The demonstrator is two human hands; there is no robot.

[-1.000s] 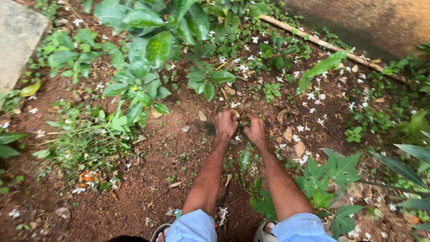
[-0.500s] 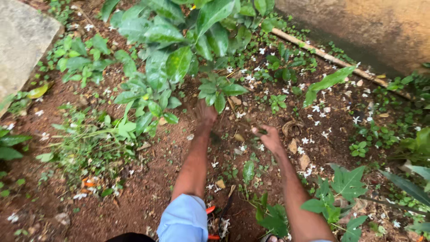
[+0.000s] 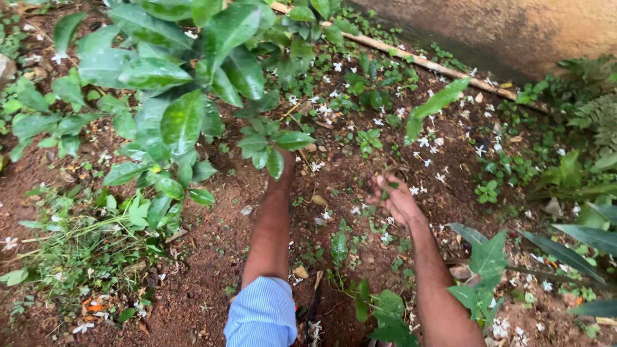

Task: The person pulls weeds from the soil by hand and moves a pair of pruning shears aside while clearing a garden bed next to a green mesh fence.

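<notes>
Hands at the leafy shrub (image 3: 173,96)

Your left hand (image 3: 285,162) sits under its leaves, fingers hidden, grip unclear. Right of the shrub, your right hand (image 3: 393,196) pinches small weeds (image 3: 385,183) above red soil.

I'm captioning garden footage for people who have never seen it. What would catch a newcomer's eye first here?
Probably the big glossy-leaved shrub at upper left, with the left hand reaching under its low leaves. Next, the right hand at centre, lifted above the red soil and pinching a small green sprig. White fallen flowers dot the ground beyond it.
</notes>
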